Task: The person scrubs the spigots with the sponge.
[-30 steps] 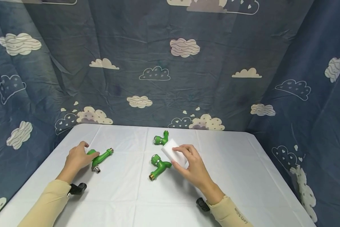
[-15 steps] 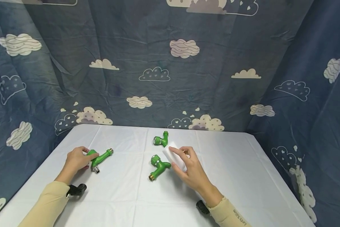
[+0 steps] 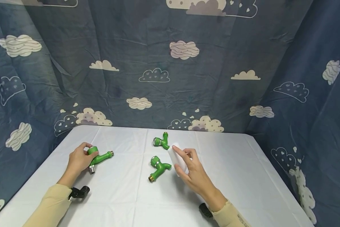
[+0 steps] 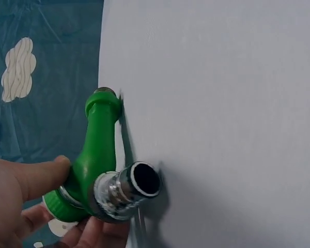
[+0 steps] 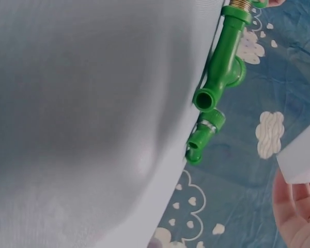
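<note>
My left hand (image 3: 78,160) grips a green garden tap (image 3: 103,157) by its knob end, thumb on one side and fingers on the other. In the left wrist view the silver outlet of this tap (image 4: 126,191) faces the camera. Over the table's middle, my right hand (image 3: 196,173) pinches a white block (image 3: 176,159), smooth and plain, like a sponge. Part of that white block (image 5: 302,155) shows at the right edge of the right wrist view. Just left of it lies a second green tap (image 3: 159,168) with a brass threaded end. Behind that lies a third tap (image 3: 164,142).
A white cloth covers the table (image 3: 229,157). Dark blue curtain (image 3: 215,94) with cloud prints hangs behind it and along both sides. Each wrist carries a black camera mount, such as the left mount (image 3: 80,192).
The left hand has tipped the tap, raising its knob and swinging the silver outlet left. The right hand has turned the white block narrower to view and shifted it slightly right and nearer.
</note>
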The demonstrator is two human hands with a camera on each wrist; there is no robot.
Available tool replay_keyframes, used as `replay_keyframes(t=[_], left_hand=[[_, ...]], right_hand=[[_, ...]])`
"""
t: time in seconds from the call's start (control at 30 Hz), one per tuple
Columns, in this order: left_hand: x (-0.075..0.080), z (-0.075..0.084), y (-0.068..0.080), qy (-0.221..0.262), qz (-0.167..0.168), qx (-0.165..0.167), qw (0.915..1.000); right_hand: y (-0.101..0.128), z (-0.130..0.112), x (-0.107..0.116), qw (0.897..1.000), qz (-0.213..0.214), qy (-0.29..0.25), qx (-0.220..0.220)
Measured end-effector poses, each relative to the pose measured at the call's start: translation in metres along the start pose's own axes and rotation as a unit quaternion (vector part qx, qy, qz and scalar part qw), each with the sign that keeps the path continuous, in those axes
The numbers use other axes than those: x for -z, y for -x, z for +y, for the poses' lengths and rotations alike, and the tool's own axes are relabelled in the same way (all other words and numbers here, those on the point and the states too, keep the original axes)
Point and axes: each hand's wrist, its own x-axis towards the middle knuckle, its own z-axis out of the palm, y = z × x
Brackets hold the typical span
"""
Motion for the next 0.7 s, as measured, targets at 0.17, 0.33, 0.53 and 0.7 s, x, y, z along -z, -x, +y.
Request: replay_keyframes(t=[0.17, 0.33, 0.53, 0.7], left_hand=[[-0.002, 0.005, 0.003, 0.030, 0.007, -0.004, 0.9995], [-0.003, 0.022, 0.011, 0.090, 0.023, -0.003, 0.9957], [-0.007, 0.054, 0.025, 0.200, 0.017, 0.006, 0.9796], [-0.014, 0.085, 0.038, 0.311, -0.014, -0.021, 0.9499]], right_hand=[[0.002, -0.002, 0.008, 1.000, -0.004, -0.016, -0.017], [0.002, -0.001, 0.014, 0.999, 0.008, -0.027, -0.024], [-0.001, -0.003, 0.018, 0.999, 0.030, -0.031, -0.014], [-0.004, -0.012, 0.020, 0.999, 0.036, -0.039, -0.007]])
